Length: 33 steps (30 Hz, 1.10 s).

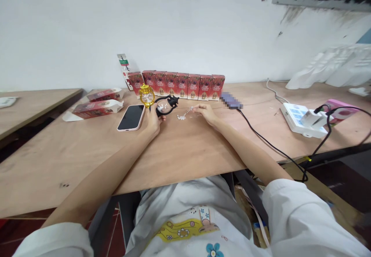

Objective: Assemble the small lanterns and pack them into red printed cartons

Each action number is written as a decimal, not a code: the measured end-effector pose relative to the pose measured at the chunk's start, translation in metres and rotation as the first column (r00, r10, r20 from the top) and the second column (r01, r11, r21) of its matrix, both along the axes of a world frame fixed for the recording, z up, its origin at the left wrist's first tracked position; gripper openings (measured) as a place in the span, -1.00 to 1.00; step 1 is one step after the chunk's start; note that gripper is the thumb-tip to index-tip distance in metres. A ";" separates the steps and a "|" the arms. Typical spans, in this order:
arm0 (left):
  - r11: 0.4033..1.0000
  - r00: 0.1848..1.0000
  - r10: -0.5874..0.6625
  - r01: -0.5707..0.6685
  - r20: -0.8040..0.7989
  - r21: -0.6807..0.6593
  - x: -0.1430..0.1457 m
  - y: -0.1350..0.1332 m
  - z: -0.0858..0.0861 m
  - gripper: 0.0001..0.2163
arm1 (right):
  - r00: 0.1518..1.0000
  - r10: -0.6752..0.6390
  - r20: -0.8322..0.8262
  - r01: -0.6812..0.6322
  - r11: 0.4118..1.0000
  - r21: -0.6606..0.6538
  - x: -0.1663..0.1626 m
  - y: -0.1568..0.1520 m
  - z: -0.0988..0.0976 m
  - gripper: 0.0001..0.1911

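My left hand (155,121) is closed around a black round lantern-shaped ornament (165,105) with a clear middle, tilted on its side just over the table. My right hand (205,113) pinches the end of a thin silvery piece (189,111), too small to name surely. Below it, between my hands, lie small white bits (181,117) on the wood. A gold lantern-shaped ornament (147,96) stands just behind my left hand. To the left of that hand lies a phone (131,118) with a dark screen.
A row of several red printed boxes (182,85) stands along the wall. Two opened red boxes (97,109) lie at the left. At the right are a blurred purple device (231,100) on a black cable, a white power strip (301,119) with plugs, and a pink package (342,110).
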State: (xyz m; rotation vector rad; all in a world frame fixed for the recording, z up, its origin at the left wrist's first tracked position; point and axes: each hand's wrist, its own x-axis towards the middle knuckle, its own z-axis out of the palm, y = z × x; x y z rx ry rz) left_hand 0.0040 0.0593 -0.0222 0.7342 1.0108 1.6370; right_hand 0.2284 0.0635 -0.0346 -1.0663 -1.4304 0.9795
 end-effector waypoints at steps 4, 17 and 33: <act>1.000 1.000 -0.019 0.019 -0.012 -0.013 0.001 -0.002 0.002 -0.75 | 1.000 0.014 0.002 -0.014 1.000 -0.026 -0.001 0.000 -0.001 -0.75; 0.999 0.999 -0.036 0.036 -0.018 0.012 0.000 -0.001 -0.001 -0.72 | 0.966 -0.174 0.194 0.126 0.963 0.237 0.001 0.004 -0.009 -0.66; 0.999 0.999 -0.038 0.039 -0.025 0.022 0.000 -0.001 -0.001 -0.66 | 0.924 -0.281 0.260 0.197 0.931 0.309 -0.004 -0.010 0.003 -0.80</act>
